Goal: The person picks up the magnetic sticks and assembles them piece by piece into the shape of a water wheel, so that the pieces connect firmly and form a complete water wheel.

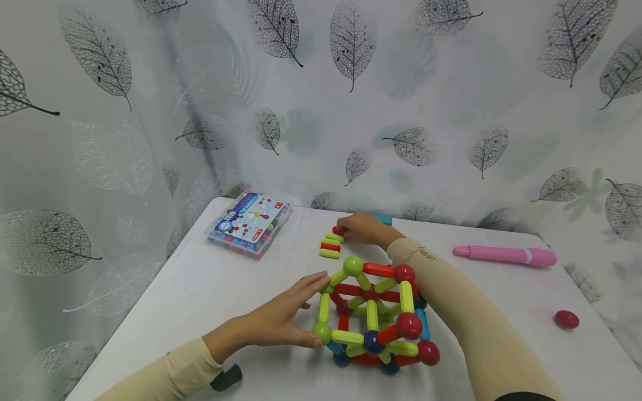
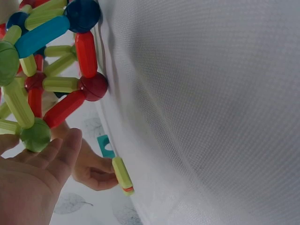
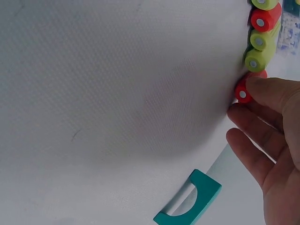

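Observation:
A frame of magnetic rods and balls (image 1: 372, 316), in red, lime green and blue, stands on the white table. My left hand (image 1: 278, 317) is at its left side, fingers nearly straight, with thumb and fingertips against green balls (image 2: 35, 135). Farther back, my right hand (image 1: 366, 228) pinches a red magnetic rod (image 3: 242, 90) between thumb and fingers. That rod lies at the end of a short row of lime and red rods (image 1: 330, 246). My right forearm passes behind the frame's right side and overlaps it in the head view.
A clear case with a printed label (image 1: 251, 217) lies at the back left. Near the right hand is a teal block with an arched cutout (image 3: 201, 197). At right are a pink stick-shaped object (image 1: 504, 254) and a red ball (image 1: 567, 319). A dark cylinder (image 1: 227, 378) lies by the left sleeve.

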`<state>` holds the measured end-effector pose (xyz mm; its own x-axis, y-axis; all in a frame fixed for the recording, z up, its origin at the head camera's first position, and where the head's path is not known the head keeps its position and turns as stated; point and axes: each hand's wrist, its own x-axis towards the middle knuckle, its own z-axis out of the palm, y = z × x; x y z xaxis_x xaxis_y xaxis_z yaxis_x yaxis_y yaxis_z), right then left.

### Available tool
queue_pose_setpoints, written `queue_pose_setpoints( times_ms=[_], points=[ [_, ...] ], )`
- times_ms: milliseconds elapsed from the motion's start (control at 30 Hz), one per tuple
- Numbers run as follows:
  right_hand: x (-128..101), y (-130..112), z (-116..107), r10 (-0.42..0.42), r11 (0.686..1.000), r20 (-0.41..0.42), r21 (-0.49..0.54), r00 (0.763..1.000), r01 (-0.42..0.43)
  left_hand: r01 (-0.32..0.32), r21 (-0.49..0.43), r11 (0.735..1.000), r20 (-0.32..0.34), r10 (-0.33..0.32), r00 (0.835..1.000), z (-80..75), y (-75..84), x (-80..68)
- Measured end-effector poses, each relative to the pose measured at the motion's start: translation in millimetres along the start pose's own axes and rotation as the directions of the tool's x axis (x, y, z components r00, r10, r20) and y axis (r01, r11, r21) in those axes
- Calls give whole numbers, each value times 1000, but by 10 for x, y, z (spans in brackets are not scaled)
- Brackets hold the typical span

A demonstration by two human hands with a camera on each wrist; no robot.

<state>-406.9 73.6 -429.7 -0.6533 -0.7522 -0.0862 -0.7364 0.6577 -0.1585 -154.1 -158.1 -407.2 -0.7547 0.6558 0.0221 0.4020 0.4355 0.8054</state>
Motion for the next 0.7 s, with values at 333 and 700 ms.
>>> queue_pose_setpoints(
  times_ms=[333,700],
  points=[
    [-61,12,-73,100,983,-5,157,995,-98,-2,1,1000,6,2,1000,-3,31,8],
    [-247,129,-357,288,708,12,670,958,-222,-1,5,1000,-4,1,1000,8,-1,8]
  ],
)
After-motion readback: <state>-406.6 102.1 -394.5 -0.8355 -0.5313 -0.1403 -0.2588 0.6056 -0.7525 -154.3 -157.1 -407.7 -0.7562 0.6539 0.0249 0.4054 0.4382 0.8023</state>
